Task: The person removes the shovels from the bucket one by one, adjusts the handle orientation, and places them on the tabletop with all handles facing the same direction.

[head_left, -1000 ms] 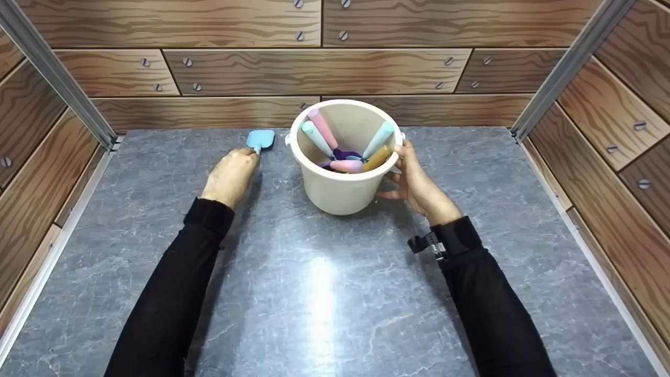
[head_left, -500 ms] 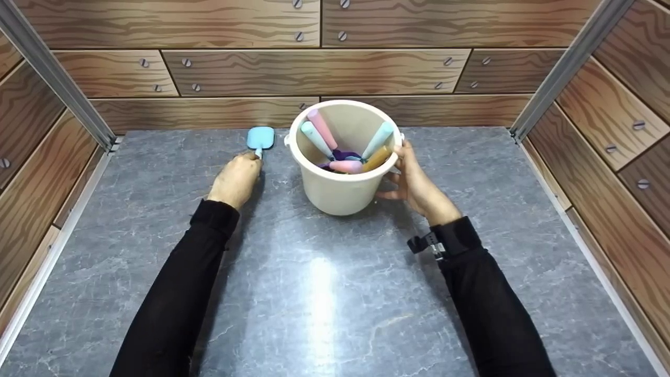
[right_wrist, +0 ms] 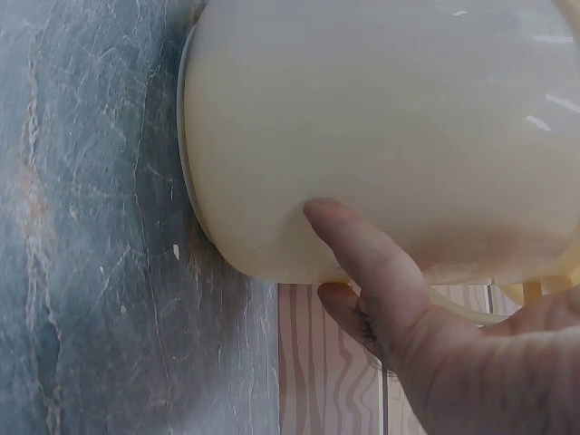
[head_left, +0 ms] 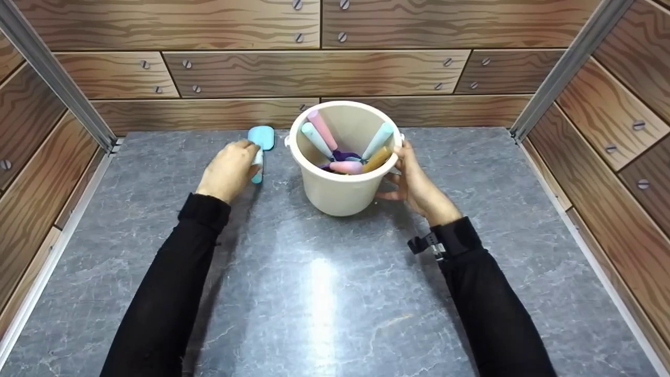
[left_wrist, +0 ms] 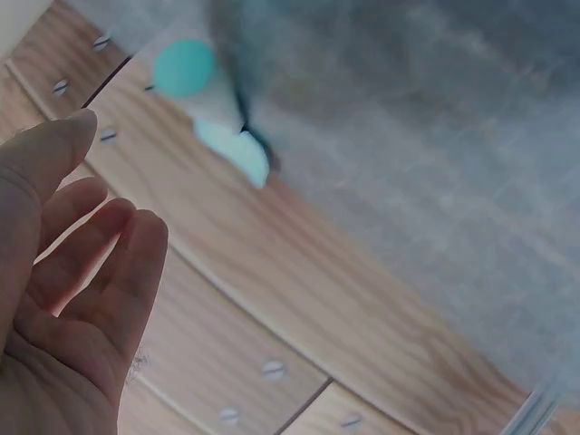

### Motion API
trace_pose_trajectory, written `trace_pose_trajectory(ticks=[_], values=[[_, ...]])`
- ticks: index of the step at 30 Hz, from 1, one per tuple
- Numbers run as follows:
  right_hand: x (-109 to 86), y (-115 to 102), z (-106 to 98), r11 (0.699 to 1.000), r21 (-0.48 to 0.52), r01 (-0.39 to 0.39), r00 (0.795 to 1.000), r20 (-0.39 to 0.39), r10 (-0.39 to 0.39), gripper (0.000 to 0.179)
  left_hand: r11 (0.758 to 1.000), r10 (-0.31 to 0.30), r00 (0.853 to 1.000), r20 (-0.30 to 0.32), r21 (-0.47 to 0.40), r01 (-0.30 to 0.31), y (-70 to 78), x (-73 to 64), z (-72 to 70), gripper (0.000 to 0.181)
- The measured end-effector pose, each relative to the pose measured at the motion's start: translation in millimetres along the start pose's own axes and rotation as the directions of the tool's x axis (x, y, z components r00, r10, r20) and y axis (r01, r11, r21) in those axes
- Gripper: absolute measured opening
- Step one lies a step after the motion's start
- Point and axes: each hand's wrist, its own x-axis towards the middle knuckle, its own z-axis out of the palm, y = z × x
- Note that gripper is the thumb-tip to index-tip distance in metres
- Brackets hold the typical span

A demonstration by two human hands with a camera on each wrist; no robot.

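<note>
A light blue toy shovel lies at the far edge of the grey surface, square blade away from me. My left hand is beside its handle. In the left wrist view the left hand has loosely bent, parted fingers, apart from the shovel. A cream bucket stands to the right of it. My right hand holds the bucket's right side, fingers at the rim and lower wall. In the right wrist view a fingertip of the right hand presses the bucket wall.
Inside the bucket are several handled tools: a pink handle, a teal handle, a yellow-brown piece and purple parts. Wood-patterned panels close off the back and both sides. Metal rails run up the corners.
My left hand gripped the shovel handle and shifted it slightly; now the hand has let go and moved left, uncovering the handle. The right hand and bucket stay put.
</note>
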Motion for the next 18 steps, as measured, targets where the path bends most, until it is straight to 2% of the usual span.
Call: trace_pose_trajectory(ticks=[9, 18], values=[[-0.2, 0.0, -0.1, 1.000, 0.008, 0.000, 1.000, 0.000, 0.000, 0.086, 1.000, -0.007, 0.999, -0.040, -0.010, 0.007, 17.6, 7.3, -33.8, 0.055], [0.6, 0.2, 0.2, 1.000, 0.013, -0.006, 1.000, 0.006, 0.006, 0.088, 1.000, -0.014, 0.998, -0.060, 0.010, 0.015, 33.2, 14.5, -57.0, 0.063]])
